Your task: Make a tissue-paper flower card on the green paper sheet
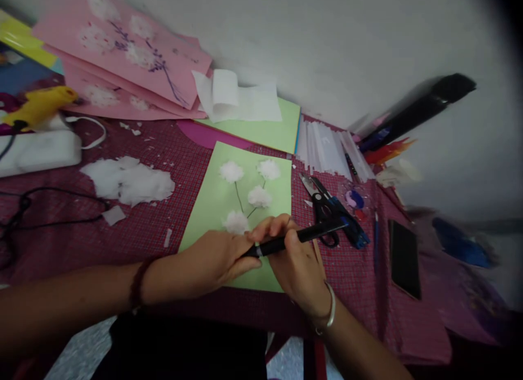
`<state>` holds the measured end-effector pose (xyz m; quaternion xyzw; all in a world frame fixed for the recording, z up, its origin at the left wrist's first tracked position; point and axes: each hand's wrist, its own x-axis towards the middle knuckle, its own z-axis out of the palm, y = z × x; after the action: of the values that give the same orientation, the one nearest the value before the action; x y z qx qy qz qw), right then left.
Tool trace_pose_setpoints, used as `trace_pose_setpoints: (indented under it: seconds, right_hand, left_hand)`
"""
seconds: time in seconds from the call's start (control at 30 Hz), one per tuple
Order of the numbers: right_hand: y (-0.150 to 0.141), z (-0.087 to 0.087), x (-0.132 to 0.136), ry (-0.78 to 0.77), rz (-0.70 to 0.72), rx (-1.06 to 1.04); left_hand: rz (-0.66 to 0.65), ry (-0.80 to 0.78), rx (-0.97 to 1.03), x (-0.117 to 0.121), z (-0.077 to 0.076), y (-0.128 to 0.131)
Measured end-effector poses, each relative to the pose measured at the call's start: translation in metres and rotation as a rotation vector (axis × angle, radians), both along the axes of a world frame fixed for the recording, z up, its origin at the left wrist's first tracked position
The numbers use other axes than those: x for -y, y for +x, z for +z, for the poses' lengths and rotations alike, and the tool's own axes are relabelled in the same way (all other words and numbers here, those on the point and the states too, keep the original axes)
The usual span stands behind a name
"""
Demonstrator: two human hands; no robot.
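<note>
A black marker (314, 231) lies slantwise between my hands, above the lower part of a light green sheet of paper (208, 206). My right hand (292, 260) is closed around the marker's barrel. The fingers of my left hand (208, 260) pinch its left end, so that end is mostly hidden. On the sheet are several fluffy white paper flowers (260, 197), and thin dark stem lines (239, 196) run between some of them. My left fingers partly cover the area beside the lowest flower.
Black scissors (322, 208) and a blue-black cutter (353, 233) lie right of the sheet, with a phone (404, 257) beyond. Cut white paper pieces (128, 179), a power strip (41, 152) and a yellow glue gun (41, 105) are left. Pink flower cards (134, 59) lean behind.
</note>
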<state>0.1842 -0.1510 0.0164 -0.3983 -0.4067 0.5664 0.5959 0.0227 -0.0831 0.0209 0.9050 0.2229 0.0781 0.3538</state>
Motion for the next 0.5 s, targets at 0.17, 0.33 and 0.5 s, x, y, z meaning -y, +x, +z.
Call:
trace_pose_setpoints:
  seconds: [0.17, 0.33, 0.5]
  right_hand:
    - [0.008, -0.010, 0.005, -0.046, -0.123, 0.254]
    - [0.011, -0.011, 0.004, -0.133, -0.020, 0.114]
    - [0.011, -0.005, 0.000, -0.156, 0.021, -0.019]
  left_hand:
    - [0.061, -0.063, 0.056, -0.001, 0.001, -0.002]
    - [0.101, -0.129, 0.162, -0.006, 0.003, -0.005]
    - [0.137, -0.361, 0.173, -0.015, 0.005, -0.003]
